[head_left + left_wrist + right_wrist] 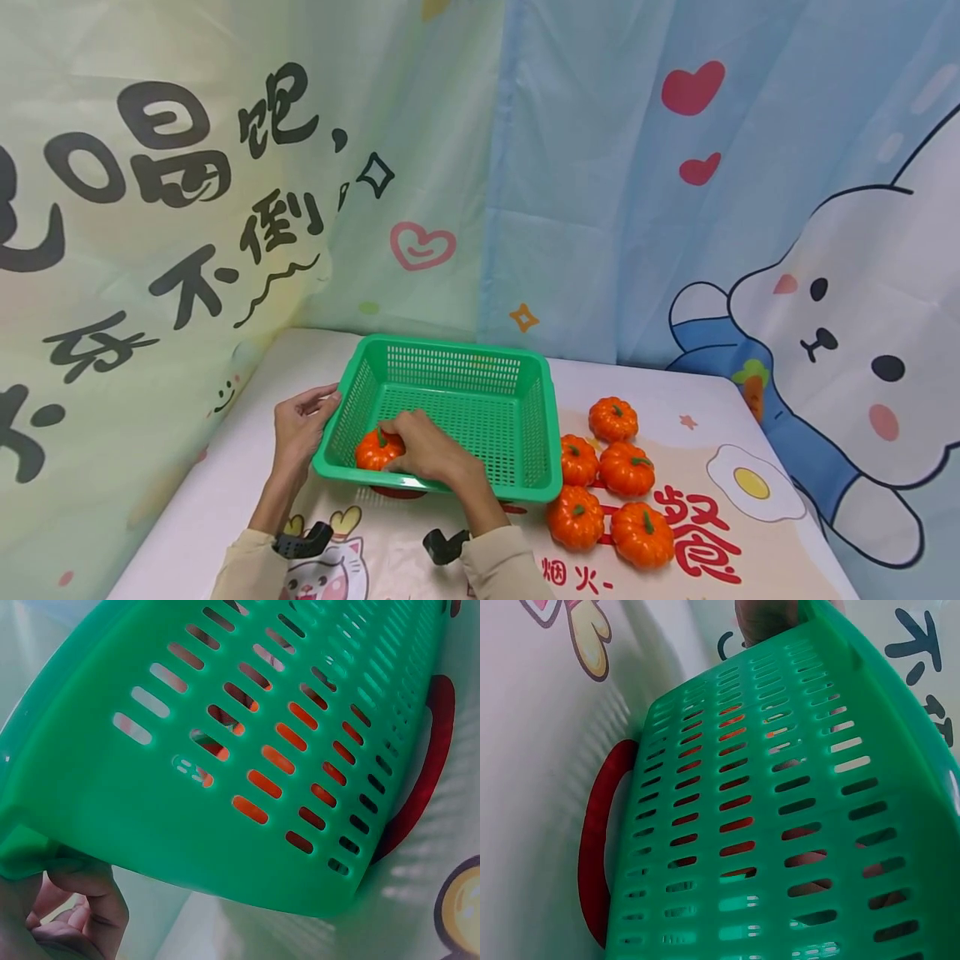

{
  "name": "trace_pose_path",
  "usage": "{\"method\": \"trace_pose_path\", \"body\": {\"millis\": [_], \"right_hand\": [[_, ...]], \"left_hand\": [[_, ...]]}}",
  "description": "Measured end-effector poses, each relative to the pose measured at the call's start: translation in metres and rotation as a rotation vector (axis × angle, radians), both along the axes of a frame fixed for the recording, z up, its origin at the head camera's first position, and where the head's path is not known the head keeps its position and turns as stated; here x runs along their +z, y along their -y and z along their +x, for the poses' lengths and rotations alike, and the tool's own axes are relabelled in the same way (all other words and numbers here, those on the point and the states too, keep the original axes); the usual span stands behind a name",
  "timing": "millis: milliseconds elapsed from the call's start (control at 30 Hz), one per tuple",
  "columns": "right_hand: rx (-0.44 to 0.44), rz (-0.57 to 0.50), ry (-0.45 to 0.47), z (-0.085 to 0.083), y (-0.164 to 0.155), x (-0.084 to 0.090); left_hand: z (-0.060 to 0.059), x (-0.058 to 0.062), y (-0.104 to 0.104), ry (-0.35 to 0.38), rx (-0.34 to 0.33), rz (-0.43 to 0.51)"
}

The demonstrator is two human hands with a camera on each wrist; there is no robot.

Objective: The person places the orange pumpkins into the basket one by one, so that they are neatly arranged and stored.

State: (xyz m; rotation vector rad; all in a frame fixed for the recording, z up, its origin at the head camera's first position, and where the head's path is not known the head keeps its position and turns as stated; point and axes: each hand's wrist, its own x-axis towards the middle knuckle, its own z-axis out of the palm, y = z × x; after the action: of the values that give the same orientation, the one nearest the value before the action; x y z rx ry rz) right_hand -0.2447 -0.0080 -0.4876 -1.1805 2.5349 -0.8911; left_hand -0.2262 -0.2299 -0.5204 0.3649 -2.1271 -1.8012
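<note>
A green slotted plastic basket (pixel 450 344) stands on the printed tablecloth. My left hand (pixel 318 408) grips its left rim, thumb on top; the left wrist view shows the fingers (pixel 86 911) curled under the rim of the basket (pixel 150 795). My right hand (pixel 397 442) reaches over the near wall into the basket, fingers curled round a small orange pumpkin (pixel 371 452) in its near left corner. Orange shows through the wall slots (pixel 250 810). The right wrist view is filled by the basket wall (pixel 795 697).
Several more orange pumpkins (pixel 626 469) lie in a cluster on the table just right of the basket. Printed curtains (pixel 600 208) close off the back and left. The table's left edge (pixel 187 492) runs close beside my left arm.
</note>
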Motion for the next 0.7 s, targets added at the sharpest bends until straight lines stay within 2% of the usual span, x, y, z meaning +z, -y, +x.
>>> {"method": "trace_pose_path", "body": {"millis": [700], "right_hand": [[-0.02, 0.054, -0.071, -0.0024, 0.0044, -0.0032]], "left_hand": [[-0.0005, -0.0007, 0.0008, -0.001, -0.004, -0.003]]}}
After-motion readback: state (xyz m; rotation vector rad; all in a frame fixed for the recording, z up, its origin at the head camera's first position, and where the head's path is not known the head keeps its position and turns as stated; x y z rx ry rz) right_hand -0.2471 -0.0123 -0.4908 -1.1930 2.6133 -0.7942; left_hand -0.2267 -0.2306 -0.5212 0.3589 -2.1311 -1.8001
